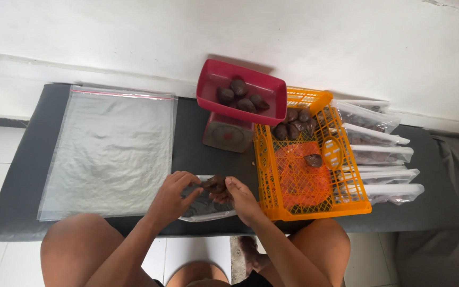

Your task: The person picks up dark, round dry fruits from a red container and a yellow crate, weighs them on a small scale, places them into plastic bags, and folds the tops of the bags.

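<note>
My left hand [173, 194] pinches the mouth of a small clear plastic bag [206, 207] lying on the dark bench. My right hand [238, 197] holds a dark brown scaly fruit [215, 184] right at the bag's opening, touching my left fingers. Behind them a red bowl [272, 87] sits on a small kitchen scale [227, 134] with several of the same fruits inside. An orange plastic basket [325, 204] stands to the right, holding several fruits at its far end and one near the middle.
A large clear zip bag [110, 151] lies flat on the left of the dark bench [17, 175]. Several filled, sealed bags [383, 159] are stacked right of the basket. A white wall runs behind. My knees are below the bench edge.
</note>
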